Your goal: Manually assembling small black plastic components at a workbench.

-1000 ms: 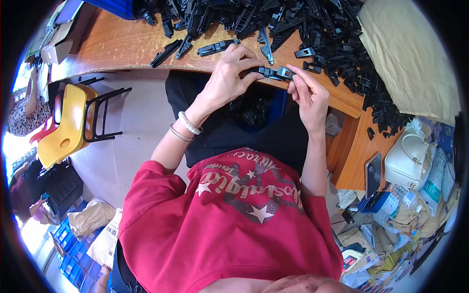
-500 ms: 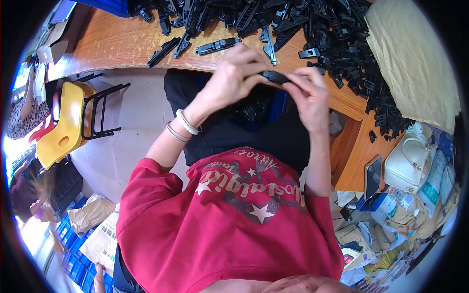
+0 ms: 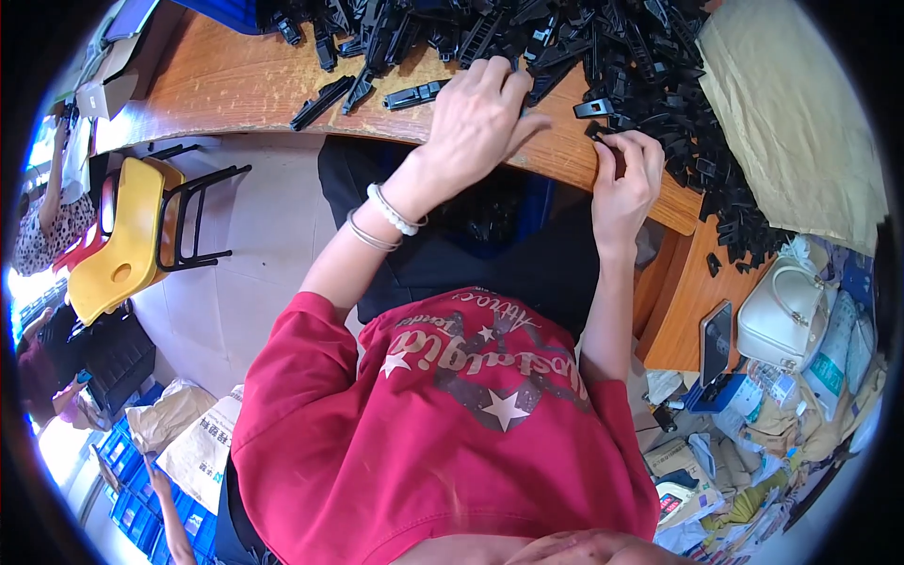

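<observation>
My left hand reaches over the table's front edge, palm down. Its thumb is stretched away from the fingers, and the fingertips cover a long black plastic part, of which only a sliver shows. Beside this hand lies another long black plastic part. To the right, my right hand has thumb and forefinger pinched on a small black plastic piece at the near edge of the pile. Just above it lies a black part with a slot. Below the table edge, a blue bin holds dark pieces.
A large pile of black plastic parts spreads over the wooden table. Brown paper borders it at right, near a white handbag and a phone. A yellow chair stands left. Other people's arms show at far left.
The black part held between both hands is gone from them. My left hand has moved up over the long part on the table; my right hand has moved right to the pile's edge.
</observation>
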A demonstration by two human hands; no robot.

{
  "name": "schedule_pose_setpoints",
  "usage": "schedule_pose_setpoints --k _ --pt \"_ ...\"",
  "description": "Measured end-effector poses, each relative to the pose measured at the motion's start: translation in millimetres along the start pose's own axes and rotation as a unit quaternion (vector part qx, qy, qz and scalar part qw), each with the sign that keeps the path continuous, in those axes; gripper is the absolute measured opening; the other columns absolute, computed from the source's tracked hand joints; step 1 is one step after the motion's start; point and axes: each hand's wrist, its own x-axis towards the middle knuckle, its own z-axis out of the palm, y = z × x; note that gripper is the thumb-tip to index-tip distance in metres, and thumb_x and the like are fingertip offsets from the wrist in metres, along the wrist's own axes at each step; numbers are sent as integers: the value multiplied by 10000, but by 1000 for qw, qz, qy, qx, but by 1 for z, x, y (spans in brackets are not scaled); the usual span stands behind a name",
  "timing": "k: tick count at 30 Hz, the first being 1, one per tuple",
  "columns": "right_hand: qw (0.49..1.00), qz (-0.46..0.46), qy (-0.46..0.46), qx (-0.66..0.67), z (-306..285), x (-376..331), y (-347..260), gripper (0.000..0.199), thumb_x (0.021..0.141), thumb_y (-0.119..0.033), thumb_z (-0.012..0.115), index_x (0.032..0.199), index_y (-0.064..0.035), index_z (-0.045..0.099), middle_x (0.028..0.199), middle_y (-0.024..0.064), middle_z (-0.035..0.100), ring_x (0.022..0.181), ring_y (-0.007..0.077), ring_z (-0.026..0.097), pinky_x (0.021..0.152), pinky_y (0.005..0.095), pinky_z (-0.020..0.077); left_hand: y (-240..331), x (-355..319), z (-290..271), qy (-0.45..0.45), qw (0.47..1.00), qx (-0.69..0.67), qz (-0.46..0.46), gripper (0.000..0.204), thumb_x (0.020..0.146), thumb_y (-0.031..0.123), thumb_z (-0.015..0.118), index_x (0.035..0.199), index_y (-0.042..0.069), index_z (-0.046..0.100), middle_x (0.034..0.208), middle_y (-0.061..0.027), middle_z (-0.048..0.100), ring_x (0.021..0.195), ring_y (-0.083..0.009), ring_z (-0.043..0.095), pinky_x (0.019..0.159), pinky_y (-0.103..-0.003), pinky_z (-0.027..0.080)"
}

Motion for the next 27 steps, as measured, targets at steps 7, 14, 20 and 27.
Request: schedule_pose_setpoints --k 7,14,20,27 --pt "944 165 0 286 -9 -10 -18 149 986 -63 525 1100 -2 599 950 54 590 716 69 539 623 212 436 2 -25 -14 -12 998 -5 -59 209 818 55 666 998 -8 580 952 -137 557 841 -307 576 682 -384 496" --pt "878 238 -138 391 -8 -6 -24 273 962 -67 576 1215 24 626 843 24 606 636 55 508 565 182 410 -8 -45 -20 -44 993 -94 56 303 705 -10 664 993 36 584 1078 -126 554 969 -312 562 786 -381 501" --pt "928 89 -218 289 -1 7 -25 286 784 11 734 1066 23 688 804 68 585 671 105 544 593 256 425 -14 -44 -22 -43 975 -216 22 270 762 -87 677 1005 6 605 1002 -125 630 908 -300 616 782 -373 507" --pt "943 61 -197 260 4 10 -24 241 749 4 754 986 26 715 818 81 615 772 187 574 640 292 456 -17 -45 -23 -34 955 -276 -99 253 760 -4 711 999 18 634 943 -134 637 891 -324 623 777 -383 503"
